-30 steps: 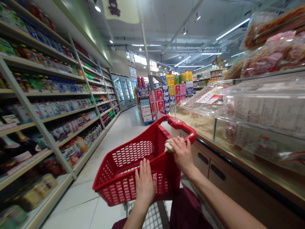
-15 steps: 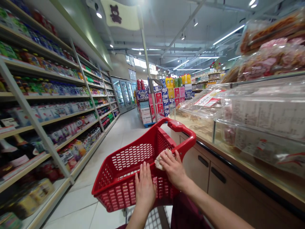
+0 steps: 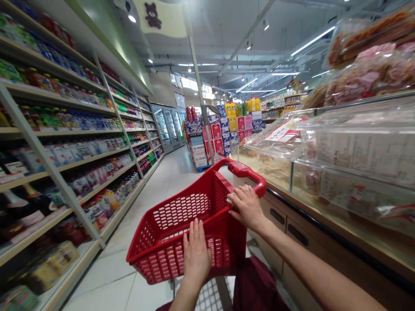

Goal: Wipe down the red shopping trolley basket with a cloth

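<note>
In front of me stands a red plastic shopping cart (image 3: 155,224) with a perforated basket and a curved red handle (image 3: 248,170) at its right end. My left hand (image 3: 197,250) lies flat against the near side of the basket, fingers stretched out over the rim. My right hand (image 3: 246,205) is closed over a pale cloth, pressed on the rim where it rises toward the handle. Only a small bit of the cloth (image 3: 229,199) shows beside the fingers; the rest is hidden under the hand.
On the left run shelves (image 3: 74,162) of bottled drinks and cans. A wooden counter (image 3: 275,233) with clear food cases (image 3: 350,151) stands close on the right. Ahead, a pole with a bear flag (image 3: 162,19) rises before stacked cartons (image 3: 210,142). Pale tiled floor (image 3: 113,276) runs along the aisle.
My right hand has slid with the cloth along the rim, up and to the right toward the handle. The left hand stays in nearly the same place on the basket.
</note>
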`<state>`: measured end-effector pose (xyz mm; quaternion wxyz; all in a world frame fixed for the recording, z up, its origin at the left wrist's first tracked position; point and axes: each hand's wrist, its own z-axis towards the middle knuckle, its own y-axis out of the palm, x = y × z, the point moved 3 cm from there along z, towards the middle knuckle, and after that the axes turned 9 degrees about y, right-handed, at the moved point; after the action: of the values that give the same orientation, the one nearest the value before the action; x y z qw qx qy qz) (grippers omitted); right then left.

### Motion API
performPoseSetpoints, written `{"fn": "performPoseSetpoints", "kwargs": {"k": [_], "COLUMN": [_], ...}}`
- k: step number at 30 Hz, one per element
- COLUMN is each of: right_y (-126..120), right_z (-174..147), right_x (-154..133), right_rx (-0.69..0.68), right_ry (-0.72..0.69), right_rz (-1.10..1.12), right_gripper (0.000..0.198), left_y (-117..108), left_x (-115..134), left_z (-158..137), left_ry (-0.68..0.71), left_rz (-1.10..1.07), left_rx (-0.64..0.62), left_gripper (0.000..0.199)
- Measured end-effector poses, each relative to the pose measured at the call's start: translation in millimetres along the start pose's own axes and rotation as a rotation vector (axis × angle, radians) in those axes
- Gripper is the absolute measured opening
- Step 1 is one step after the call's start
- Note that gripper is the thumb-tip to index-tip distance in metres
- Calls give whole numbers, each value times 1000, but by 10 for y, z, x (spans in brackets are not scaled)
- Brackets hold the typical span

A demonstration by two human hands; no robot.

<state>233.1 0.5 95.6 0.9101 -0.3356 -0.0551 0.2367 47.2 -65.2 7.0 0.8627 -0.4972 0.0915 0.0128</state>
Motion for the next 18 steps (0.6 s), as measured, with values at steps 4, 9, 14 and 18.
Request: {"fn": "performPoseSetpoints", "kwargs": {"k": [4, 9, 14, 18], "right_y": [-70, -118, 54, -102], "right_z": [42, 0, -122, -22], "right_x": [292, 362, -44, 306], "right_rx": [30, 174, 107, 182], "right_ry": [-60, 129, -161, 168], "right_rz": [17, -48, 42, -45], "right_gripper": [21, 23, 22, 25], "left_y": [-5, 3, -25, -36], "left_x": [-15, 50, 37, 20], "left_z": [8, 12, 12, 13], "left_ry": [15, 14, 9, 23], "left_rz": [4, -14, -4, -19], "left_rx": [-1, 8, 5, -21], "left_gripper": [67, 67, 65, 67]}}
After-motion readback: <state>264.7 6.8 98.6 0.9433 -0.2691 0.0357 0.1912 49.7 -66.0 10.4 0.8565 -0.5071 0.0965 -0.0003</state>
